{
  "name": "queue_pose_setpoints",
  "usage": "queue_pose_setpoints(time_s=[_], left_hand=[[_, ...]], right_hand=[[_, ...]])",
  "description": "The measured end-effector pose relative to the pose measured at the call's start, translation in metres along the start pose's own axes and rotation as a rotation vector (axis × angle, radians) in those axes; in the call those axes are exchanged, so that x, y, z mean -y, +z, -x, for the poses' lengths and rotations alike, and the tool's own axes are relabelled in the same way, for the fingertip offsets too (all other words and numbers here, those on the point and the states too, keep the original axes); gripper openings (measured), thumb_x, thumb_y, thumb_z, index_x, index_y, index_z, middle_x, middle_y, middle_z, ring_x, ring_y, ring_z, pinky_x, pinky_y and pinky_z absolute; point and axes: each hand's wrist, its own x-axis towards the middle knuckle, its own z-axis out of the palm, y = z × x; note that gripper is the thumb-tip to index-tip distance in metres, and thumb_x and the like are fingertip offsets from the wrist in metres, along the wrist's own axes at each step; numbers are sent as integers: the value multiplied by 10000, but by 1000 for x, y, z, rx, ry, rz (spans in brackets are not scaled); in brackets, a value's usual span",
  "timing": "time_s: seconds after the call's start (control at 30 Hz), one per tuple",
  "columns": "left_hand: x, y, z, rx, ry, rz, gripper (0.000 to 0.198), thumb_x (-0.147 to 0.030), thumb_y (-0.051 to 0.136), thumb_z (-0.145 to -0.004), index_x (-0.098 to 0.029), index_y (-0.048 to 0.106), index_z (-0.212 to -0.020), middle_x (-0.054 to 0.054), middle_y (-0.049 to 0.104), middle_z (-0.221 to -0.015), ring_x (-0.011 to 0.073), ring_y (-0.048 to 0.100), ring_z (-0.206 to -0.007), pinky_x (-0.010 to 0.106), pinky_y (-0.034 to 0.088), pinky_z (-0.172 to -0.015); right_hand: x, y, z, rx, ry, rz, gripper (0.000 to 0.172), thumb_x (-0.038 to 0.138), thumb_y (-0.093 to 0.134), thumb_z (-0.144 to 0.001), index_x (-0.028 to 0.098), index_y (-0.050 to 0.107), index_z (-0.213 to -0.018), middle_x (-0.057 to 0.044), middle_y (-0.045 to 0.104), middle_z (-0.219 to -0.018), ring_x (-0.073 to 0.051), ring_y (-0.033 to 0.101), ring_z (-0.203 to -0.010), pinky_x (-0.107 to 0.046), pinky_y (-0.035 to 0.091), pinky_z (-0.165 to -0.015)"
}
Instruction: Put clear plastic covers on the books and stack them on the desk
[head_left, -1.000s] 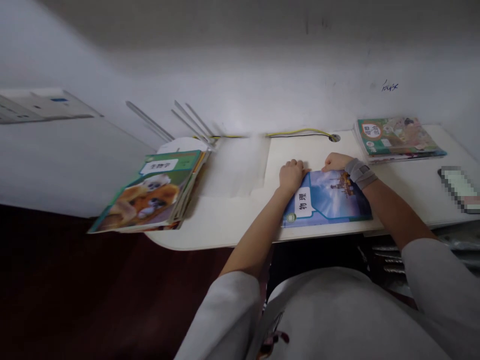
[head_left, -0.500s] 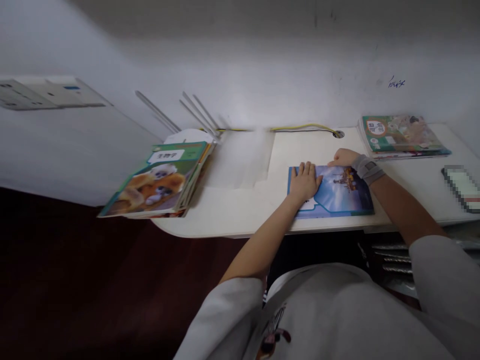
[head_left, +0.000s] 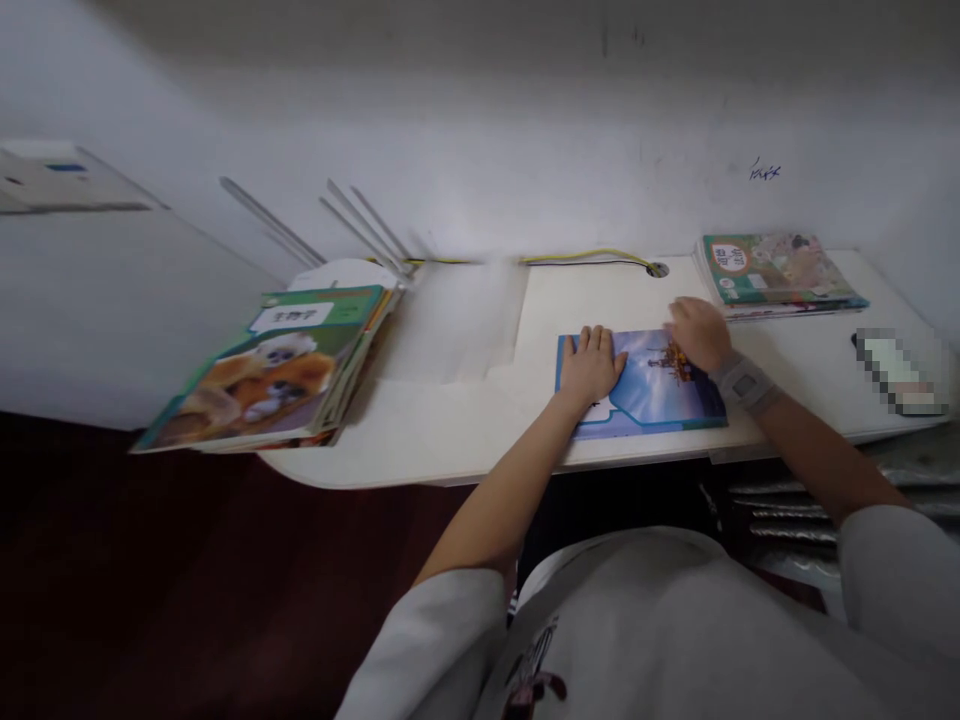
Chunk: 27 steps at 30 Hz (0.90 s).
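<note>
Nearest me, the blue book (head_left: 660,395) lies flat by the front edge of the desk (head_left: 450,440). A second ago both hands were fisted at its far edge. Now the left hand (head_left: 592,365) is spread open, palm down on the cover. The right hand (head_left: 697,335) has come back over the far right corner, loosely curled; I cannot tell whether it grips. The book looks settled in place. Beyond, the left book stack (head_left: 277,365) and the right book stack (head_left: 776,272) lie untouched.

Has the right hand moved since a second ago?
Yes. The right hand has slid right and nearer the person, away from the cable hole, over the blue book.
</note>
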Motion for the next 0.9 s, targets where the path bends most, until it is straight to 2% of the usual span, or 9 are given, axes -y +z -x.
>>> queue_pose_setpoints(time_s=[0.07,0.17,0.23,0.37,0.47,0.6,0.77,0.83,0.9], left_hand=[[1,0,1,-2,4,-3,631,-457,232,-978,-75,368,-1461,158,381,-1522,321,288,-1425,540,201,-1137],[6,0,3,2,1,3,633,-468,223,-977,-99,359,-1473,147,371,-1530,319,287,-1427,513,203,-1144],[11,0,5,-3,-9,4,638,-504,233,-970,-144,361,-1481,132,359,-1540,330,292,-1422,501,210,-1142],[17,-2,8,-12,-26,4,635,-532,261,-959,-184,367,-1479,121,345,-1548,347,293,-1416,495,212,-1138],[22,-6,8,-40,-61,29,584,-479,294,-963,-157,422,-1433,144,439,-1477,316,365,-1369,457,254,-1119],[37,-13,3,-76,-175,6,480,-426,321,-957,-123,574,-1230,202,578,-1253,333,505,-1196,458,371,-991],[50,-19,-18,-52,-162,-42,492,-453,315,-954,-102,633,-1088,222,619,-1129,357,532,-1127,465,392,-938],[53,-20,-27,-35,-164,4,494,-468,326,-948,-112,666,-990,221,631,-1094,353,547,-1108,453,400,-930],[58,-21,-34,-27,-200,163,449,-486,407,-916,-139,677,-826,206,646,-1035,349,556,-1100,430,407,-922]], right_hand=[[25,1,6,19,-116,-122,532,424,344,-982,80,478,-1364,-189,433,-1478,-299,366,-1365,-456,303,-1086],[47,10,13,146,-135,-204,601,505,263,-985,145,400,-1446,-137,355,-1541,-302,312,-1411,-514,256,-1115],[42,16,18,157,-100,-202,619,540,278,-973,175,388,-1462,-127,338,-1551,-324,303,-1415,-532,247,-1116],[6,24,32,101,23,-154,644,549,303,-964,145,403,-1455,-176,353,-1533,-366,320,-1396,-514,293,-1084],[-11,28,42,98,73,-145,663,549,277,-968,118,390,-1460,-203,343,-1529,-376,340,-1381,-486,318,-1065],[-10,30,45,83,84,-155,663,555,281,-963,129,398,-1457,-196,346,-1530,-388,354,-1367,-488,312,-1064],[-4,28,44,91,109,-161,638,541,311,-960,146,413,-1451,-184,348,-1532,-385,356,-1366,-480,300,-1075],[-3,28,45,89,114,-161,634,541,324,-958,148,424,-1445,-177,357,-1529,-383,364,-1362,-463,302,-1078],[-3,28,46,79,120,-161,628,540,336,-956,154,430,-1442,-169,363,-1527,-378,370,-1359,-454,305,-1079]])
